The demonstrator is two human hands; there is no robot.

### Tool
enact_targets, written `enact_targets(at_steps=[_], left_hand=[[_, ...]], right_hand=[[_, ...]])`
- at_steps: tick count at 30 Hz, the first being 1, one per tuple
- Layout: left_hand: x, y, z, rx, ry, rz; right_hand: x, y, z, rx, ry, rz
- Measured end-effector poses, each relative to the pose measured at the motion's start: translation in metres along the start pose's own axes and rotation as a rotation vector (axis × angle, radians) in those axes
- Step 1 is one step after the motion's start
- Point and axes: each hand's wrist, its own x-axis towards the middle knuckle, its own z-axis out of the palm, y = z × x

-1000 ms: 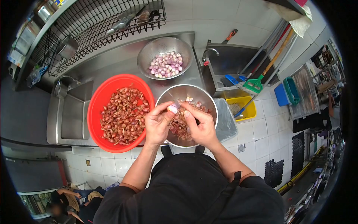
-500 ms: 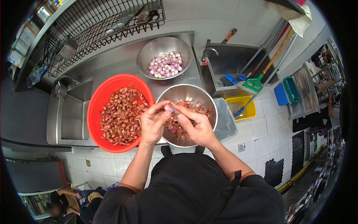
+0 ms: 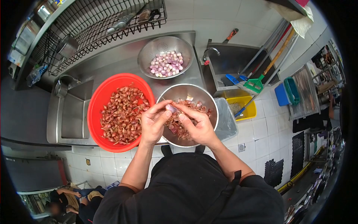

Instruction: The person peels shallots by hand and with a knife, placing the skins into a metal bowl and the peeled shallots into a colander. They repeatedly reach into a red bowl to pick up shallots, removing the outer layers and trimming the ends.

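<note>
A small, pale purple shallot point(image 3: 171, 108) with its skin off is pinched between the fingertips of my left hand point(image 3: 152, 121). My right hand point(image 3: 201, 128) meets it from the other side, index finger and thumb bent around the shallot. Both hands are above a steel bowl point(image 3: 215, 125) of loose reddish-brown skins point(image 3: 199, 106). Left of them, a red basin point(image 3: 97, 134) holds many unpeeled shallots point(image 3: 119, 119). Behind the bowl, a steel colander point(image 3: 147, 50) contains peeled, white-and-purple shallots point(image 3: 166, 64).
A steel sink point(image 3: 74, 115) is at the left, below a black wire rack point(image 3: 85, 26). To the right are a deep basin point(image 3: 235, 59), a yellow tub point(image 3: 250, 108), a green-headed broom point(image 3: 255, 84) and a clear plastic container point(image 3: 226, 125). Other people point(image 3: 84, 199) sit at lower left.
The shallot has turned slightly between my fingertips, and both hands remain almost in the same place. The containers have not visibly changed.
</note>
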Motion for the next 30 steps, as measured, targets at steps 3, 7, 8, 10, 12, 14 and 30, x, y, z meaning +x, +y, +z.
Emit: enact_targets(at_steps=[3,7,8,10,12,14,30], left_hand=[[-0.001,-0.004,0.002,0.045,0.018,0.020],[0.000,-0.011,0.001,0.032,0.031,0.032],[0.001,-0.011,0.001,-0.020,0.029,-0.005],[0.001,-0.004,0.003,-0.110,-0.006,-0.063],[0.001,-0.002,0.003,-0.199,-0.040,-0.124],[0.001,-0.004,0.001,-0.251,-0.079,-0.121],[-0.003,-0.012,0.001,-0.006,-0.006,0.017]], right_hand=[[-0.001,0.002,0.003,0.032,0.026,-0.001],[-0.004,0.004,0.005,0.037,0.055,0.037],[-0.004,0.001,0.005,0.079,0.090,0.111],[-0.005,-0.002,0.004,0.121,0.126,0.185],[-0.004,-0.003,0.001,0.040,0.129,0.150],[-0.004,-0.005,0.001,0.051,0.129,0.138],[-0.015,-0.003,-0.004,-0.138,0.021,0.005]])
